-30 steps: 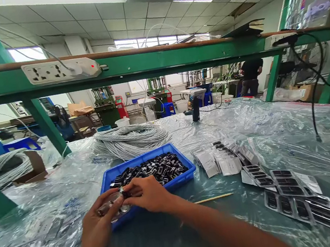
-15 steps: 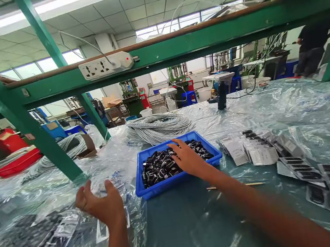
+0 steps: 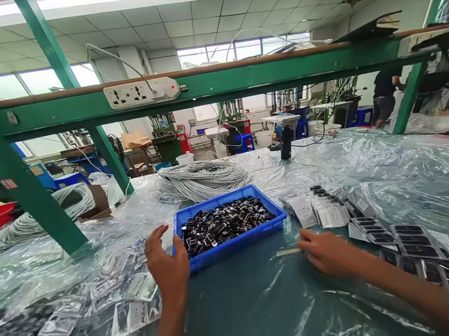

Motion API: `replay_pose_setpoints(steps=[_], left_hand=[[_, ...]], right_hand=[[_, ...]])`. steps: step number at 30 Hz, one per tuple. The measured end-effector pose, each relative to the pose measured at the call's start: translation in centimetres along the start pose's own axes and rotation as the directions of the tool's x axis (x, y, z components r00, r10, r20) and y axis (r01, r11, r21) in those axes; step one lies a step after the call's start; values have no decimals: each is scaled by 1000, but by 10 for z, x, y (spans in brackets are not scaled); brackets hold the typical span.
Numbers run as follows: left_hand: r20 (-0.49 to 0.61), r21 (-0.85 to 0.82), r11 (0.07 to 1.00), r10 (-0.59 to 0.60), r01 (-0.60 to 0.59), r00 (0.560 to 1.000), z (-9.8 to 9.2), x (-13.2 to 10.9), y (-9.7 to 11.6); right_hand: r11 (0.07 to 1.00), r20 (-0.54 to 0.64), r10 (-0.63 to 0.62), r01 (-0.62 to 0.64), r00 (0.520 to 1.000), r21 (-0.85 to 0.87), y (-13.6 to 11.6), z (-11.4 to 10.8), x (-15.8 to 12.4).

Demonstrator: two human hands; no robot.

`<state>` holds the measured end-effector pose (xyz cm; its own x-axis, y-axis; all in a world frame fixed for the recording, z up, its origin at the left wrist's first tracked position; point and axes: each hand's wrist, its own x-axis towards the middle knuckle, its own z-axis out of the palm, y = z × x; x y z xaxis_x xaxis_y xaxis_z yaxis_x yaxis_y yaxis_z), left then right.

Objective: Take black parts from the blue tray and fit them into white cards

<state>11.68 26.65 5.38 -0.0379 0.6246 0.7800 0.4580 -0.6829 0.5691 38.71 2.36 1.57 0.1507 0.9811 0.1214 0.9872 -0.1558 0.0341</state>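
My left hand (image 3: 169, 269) is open, thumb and fingers spread beside the left end of a blue plastic tray (image 3: 237, 247). A heap of small shiny black pieces (image 3: 224, 222) fills the tray. To the right of the tray, low over the table, my right hand (image 3: 327, 252) has its fingers closed around a thin pale stick (image 3: 288, 252). Only the stick's left end shows; the rest is hidden by the hand. Clear packs with dark pieces (image 3: 415, 243) and white-labelled packs (image 3: 329, 214) lie right of this hand.
Plastic film covers the table (image 3: 247, 312). Clear packets (image 3: 135, 315) are scattered at left. Behind the tray lie a coil of grey cable (image 3: 204, 178) and a black upright object (image 3: 286, 142). A green frame (image 3: 228, 80) carries a power strip (image 3: 142, 92). Another person (image 3: 385, 94) stands far right.
My right hand has left the black pieces in the tray and come down to the stick at its right. My left hand has moved right, closer to the tray. The view has shifted.
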Motion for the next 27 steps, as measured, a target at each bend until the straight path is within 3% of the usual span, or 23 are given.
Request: replay_pose_setpoints(steps=[2, 4, 7, 10, 13, 15, 17, 19, 21, 23, 25, 27], left_hand=[[37, -22, 1000, 23, -22, 999, 3, -3, 1], [68, -38, 998, 44, -41, 997, 7, -5, 2], [109, -63, 996, 75, -68, 991, 13, -11, 4], [144, -95, 992, 95, -81, 985, 18, -16, 5], [184, -114, 991, 89, -68, 979, 20, -20, 8], [237, -125, 991, 73, -44, 969, 20, -22, 12], [340, -153, 988, 84, -33, 937, 18, -24, 19], [510, -198, 979, 152, -56, 847, 17, -28, 29], [700, -244, 965, 244, -95, 671, 16, -39, 42], [829, -280, 951, 310, -134, 465, 16, -55, 56], [884, -297, 938, 341, -180, 321, 18, -76, 70], [913, -276, 934, 329, -228, 242, 21, -94, 81]], right_hand=[[964, -19, 261, -260, 965, 60, 15, -14, 14], [874, -27, 483, -481, 875, 67, 27, -21, 33], [802, 12, 593, -592, 805, 77, 40, -16, 58], [796, 23, 594, -591, 804, 132, 49, -9, 62], [820, 26, 524, -512, 851, 254, 58, -17, 48], [856, 55, 370, -364, 927, 367, 58, -30, 36], [865, 97, 132, -162, 987, 475, 50, -43, 27], [832, 116, -77, -1, 990, 555, 34, -51, 22], [798, 89, -136, 56, 987, 600, 17, -55, 22], [743, 4, -50, 34, 999, 668, 4, -56, 23], [570, -80, 106, 6, 991, 822, -6, -57, 26], [222, -73, 210, 25, 975, 975, -16, -55, 29]])
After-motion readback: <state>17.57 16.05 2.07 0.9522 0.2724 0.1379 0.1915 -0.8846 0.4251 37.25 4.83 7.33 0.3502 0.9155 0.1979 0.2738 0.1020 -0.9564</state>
